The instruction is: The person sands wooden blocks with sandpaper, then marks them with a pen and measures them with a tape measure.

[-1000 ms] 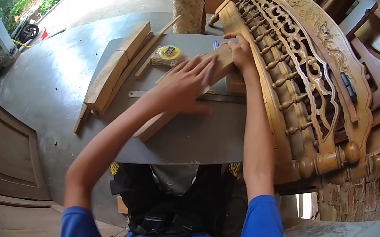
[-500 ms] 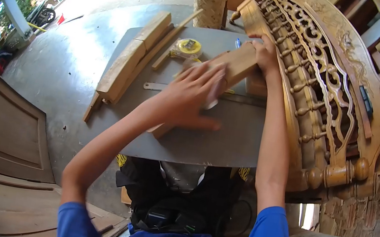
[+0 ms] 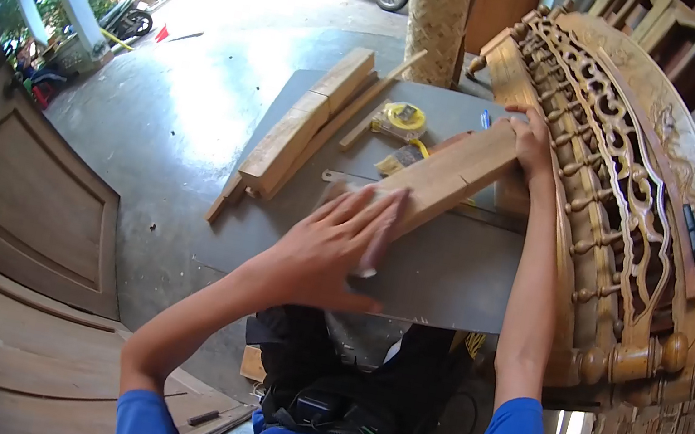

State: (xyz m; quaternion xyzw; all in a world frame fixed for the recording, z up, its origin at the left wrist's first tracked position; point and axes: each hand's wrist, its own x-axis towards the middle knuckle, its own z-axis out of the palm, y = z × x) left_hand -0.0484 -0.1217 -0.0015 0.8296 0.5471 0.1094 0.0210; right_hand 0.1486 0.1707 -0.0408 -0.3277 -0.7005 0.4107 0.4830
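Observation:
A squared length of wood (image 3: pixel 455 175) lies slanted across the grey tabletop (image 3: pixel 447 280). My right hand (image 3: pixel 532 145) grips its far upper end, fingers curled over the edge. Toward the near end, my left hand (image 3: pixel 318 254) presses flat on the wood, thumb held apart. Under its fingers shows the edge of a thin pinkish sheet, apparently sandpaper (image 3: pixel 375 254). The hand covers the near end of the wood. A metal ruler (image 3: pixel 337 178) passes beneath the piece, and a small clear packet (image 3: pixel 401 158) sits just behind it.
A yellow tape measure (image 3: pixel 405 119) and a blue pen (image 3: pixel 486 119) are farther back. Several wood lengths (image 3: pixel 303 127) lie along the table's left side. A carved wooden panel (image 3: pixel 613 193) stands close on the right. Door panels (image 3: pixel 42 203) lean at the left.
My left hand has slid down the wood toward its near end with the sheet. My right hand keeps its grip. The camera view has shifted, moving the scene right and down.

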